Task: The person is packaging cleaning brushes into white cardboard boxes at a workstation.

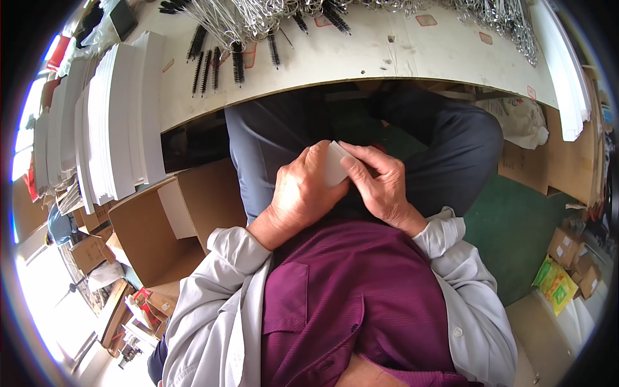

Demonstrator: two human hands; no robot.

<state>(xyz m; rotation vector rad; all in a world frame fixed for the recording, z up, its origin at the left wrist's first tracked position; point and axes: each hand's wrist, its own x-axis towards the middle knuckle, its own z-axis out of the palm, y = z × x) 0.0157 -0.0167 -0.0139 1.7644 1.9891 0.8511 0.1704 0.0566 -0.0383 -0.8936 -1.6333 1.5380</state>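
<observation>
A small white cardboard box (334, 166) is held in front of my chest, above my lap. My left hand (302, 187) is closed round its left side, with the fingers mostly hidden behind it. My right hand (382, 184) grips the right edge, its thumb and fingertips pressed near the upper corner. Much of the box lies hidden behind the hands, so I cannot tell whether it is folded flat or set up.
Ahead stands a worktable (361, 61) with bottle brushes (237, 63) and a heap of wire loops (451, 16). Stacks of white card (119, 119) stand at the left, above an open brown carton (151, 238). A white plastic bag (519, 122) lies under the table's right end.
</observation>
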